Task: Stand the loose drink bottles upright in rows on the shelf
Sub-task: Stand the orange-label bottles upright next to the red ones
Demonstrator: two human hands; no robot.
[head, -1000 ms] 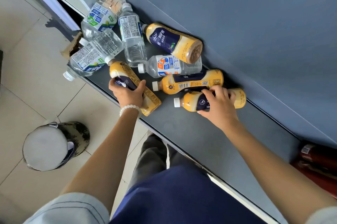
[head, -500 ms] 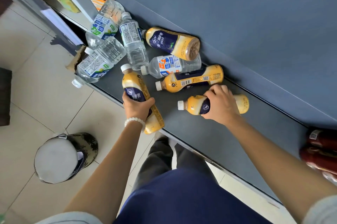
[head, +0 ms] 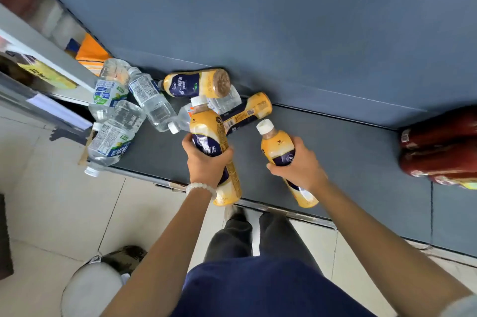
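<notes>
At the centre of the frame the person's left hand has its grip wrapped round the dark-labelled waist of a tall yellow plastic drink bottle with a white cap, fingers and thumb curled fully about it, the cap pointing toward the upper part of the frame and the base hanging over the front edge of the dark grey shelf. Just to the right, the right hand holds a second yellow plastic bottle with a white cap in the same way, grip closed round its middle, cap tilted up and left. Both bottles appear lifted and tilted rather than standing. In the upper left of the shelf the rest lie loose in a heap: a yellow bottle on its side against the blue back panel, another yellow bottle lying behind the left hand's bottle, and several clear plastic water bottles with blue and green labels, one of them poking past the shelf edge. Dark red packages sit at the far right. Judging by their fill, the yellow bottles are moderately heavy and fairly stiff, with smooth film labels that could slip; the narrowed waist is the sensible place to hold them. The thin clear water bottles will likely dent under a hard squeeze and roll readily, so a gentle hold at the label suits them.
</notes>
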